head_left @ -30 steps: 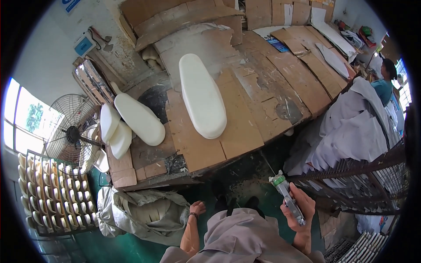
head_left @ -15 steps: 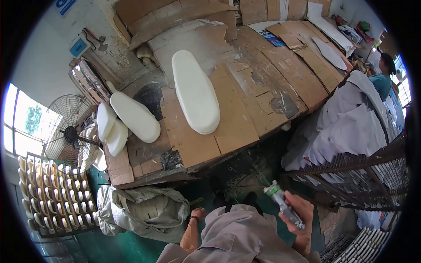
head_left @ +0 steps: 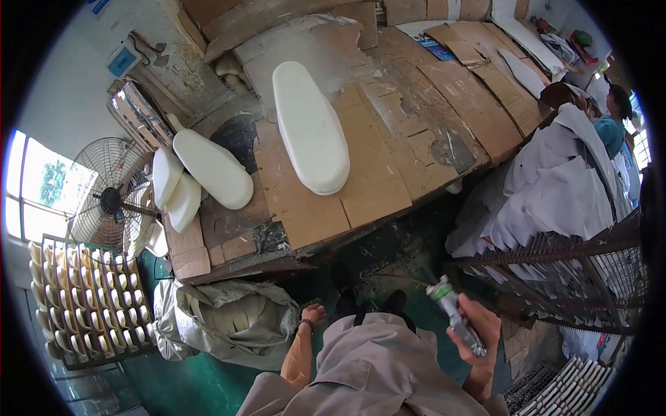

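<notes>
My right hand (head_left: 481, 324) is wrapped around a silver metal spray gun (head_left: 454, 315) with a green ring near its tip. The tip points up and left, away from my body. My left hand (head_left: 314, 314) hangs low beside the sack, loosely curled, with nothing visible in it. A long white foam pad (head_left: 311, 132), narrower at its far end, lies on the cardboard-covered table (head_left: 374, 187) ahead of me, apart from both hands. More white pads (head_left: 212, 170) are grouped at the table's left end, some overlapping.
A fan (head_left: 111, 201) stands at the left above a rack of cream-coloured curved pieces (head_left: 90, 298). A full pale sack (head_left: 236, 322) sits below the table edge. White sheets (head_left: 541, 184) drape over a metal rack at right, where a person (head_left: 610, 128) is beyond.
The table and pads sit slightly higher in view. My right hand has shifted a little to the right with the spray gun. The left hand stays low and curled.
</notes>
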Demonstrator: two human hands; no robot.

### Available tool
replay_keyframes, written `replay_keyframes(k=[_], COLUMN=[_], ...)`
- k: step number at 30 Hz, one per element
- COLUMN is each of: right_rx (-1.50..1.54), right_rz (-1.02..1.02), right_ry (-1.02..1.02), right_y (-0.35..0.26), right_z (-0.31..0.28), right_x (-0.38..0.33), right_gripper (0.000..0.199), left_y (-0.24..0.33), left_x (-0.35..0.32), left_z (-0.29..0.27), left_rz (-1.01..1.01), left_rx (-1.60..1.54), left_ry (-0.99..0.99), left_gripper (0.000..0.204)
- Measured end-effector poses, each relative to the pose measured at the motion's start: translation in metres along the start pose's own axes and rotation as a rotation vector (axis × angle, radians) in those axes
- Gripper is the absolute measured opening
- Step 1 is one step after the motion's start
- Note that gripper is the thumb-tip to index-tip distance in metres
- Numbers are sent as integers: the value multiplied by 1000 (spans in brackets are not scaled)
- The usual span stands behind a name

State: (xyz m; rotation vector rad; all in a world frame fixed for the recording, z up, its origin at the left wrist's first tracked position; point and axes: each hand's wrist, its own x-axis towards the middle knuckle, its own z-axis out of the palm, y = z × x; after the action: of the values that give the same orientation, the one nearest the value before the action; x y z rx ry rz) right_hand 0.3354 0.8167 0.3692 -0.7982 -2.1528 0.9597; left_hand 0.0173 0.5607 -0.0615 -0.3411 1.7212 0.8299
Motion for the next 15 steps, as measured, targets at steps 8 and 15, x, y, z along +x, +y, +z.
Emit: replay_keyframes(k=[8,15], right_rx=[29,10], right_rz=[69,171], right_ry=[-19,40], right_y=[-1,-4], right_z=[-3,-5], right_x=[-10,-17], right_gripper=[56,58], left_y=[16,113], left_x=[3,-11], left_z=[11,56], left_rz=[42,339], left_rx=[-65,-236], left_ry=[-40,-144], left_gripper=[37,39])
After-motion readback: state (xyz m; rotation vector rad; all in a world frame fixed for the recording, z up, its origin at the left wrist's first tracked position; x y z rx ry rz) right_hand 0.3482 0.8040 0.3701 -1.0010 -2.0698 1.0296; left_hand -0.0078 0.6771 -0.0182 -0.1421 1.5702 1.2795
